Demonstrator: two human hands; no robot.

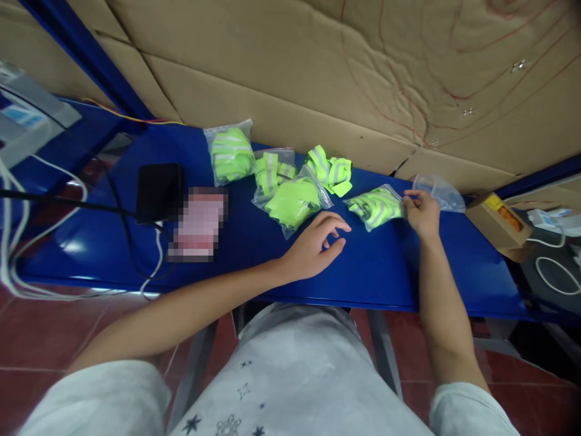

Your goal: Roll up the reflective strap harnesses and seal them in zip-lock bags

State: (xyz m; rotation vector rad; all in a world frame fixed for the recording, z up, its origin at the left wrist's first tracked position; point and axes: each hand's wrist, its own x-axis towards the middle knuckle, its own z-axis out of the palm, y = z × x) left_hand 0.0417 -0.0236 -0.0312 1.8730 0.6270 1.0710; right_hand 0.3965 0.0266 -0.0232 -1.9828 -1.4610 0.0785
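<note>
My left hand [318, 245] hovers over the front of the blue table, its fingers loosely bent and apart with nothing between them. With thumb and forefinger, my right hand [423, 213] pinches the right end of a clear plastic bag [376, 207] holding neon-yellow straps with grey reflective stripes. Just behind my left hand lies another clear bag [295, 203] of plain yellow fabric. A loose bundle of striped reflective straps [330, 171] rests at the back. Further left are two more bagged bundles, a large bag [231, 154] and a smaller bag [275, 172] partly covered.
An empty-looking clear bag [440, 192] lies behind my right hand, beside an open cardboard box [498, 224]. A black device [158, 192], a blurred pink rectangle [200, 224] and several cables occupy the left side. Cardboard sheeting [281, 91] walls the table's back.
</note>
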